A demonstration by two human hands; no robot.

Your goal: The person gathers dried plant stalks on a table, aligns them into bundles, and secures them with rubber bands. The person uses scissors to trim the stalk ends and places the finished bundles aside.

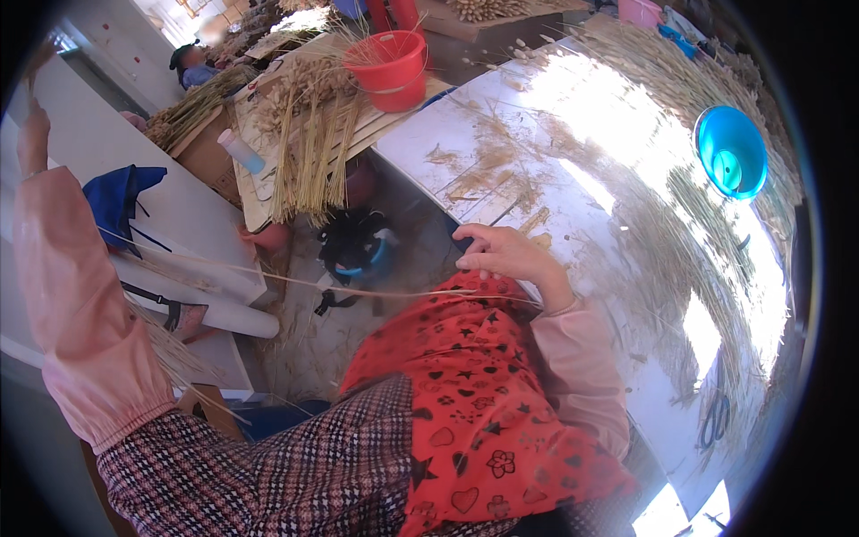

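My left hand [33, 137] is raised at the far left edge, its fingers closed around a tan, blurred tuft of dried plant [40, 64]. The picture's dark rim hides part of that tuft. My right hand [507, 255] hovers by the near edge of the white table [416, 151], with loosely bent fingers and nothing in them. Just below it, a long dried stalk [315, 287] crosses above the floor and reaches my red patterned apron [463, 376]. Loose dried grass [493, 154] litters the tabletop beside this hand.
A red bucket [389, 74] and bundled dried stems [315, 154] occupy a side table, along with a tumbler [241, 151]. On the right are a blue bucket [731, 154], heaped stalks [701, 268] and scissors [715, 423]. Another person [194, 67] is farther back.
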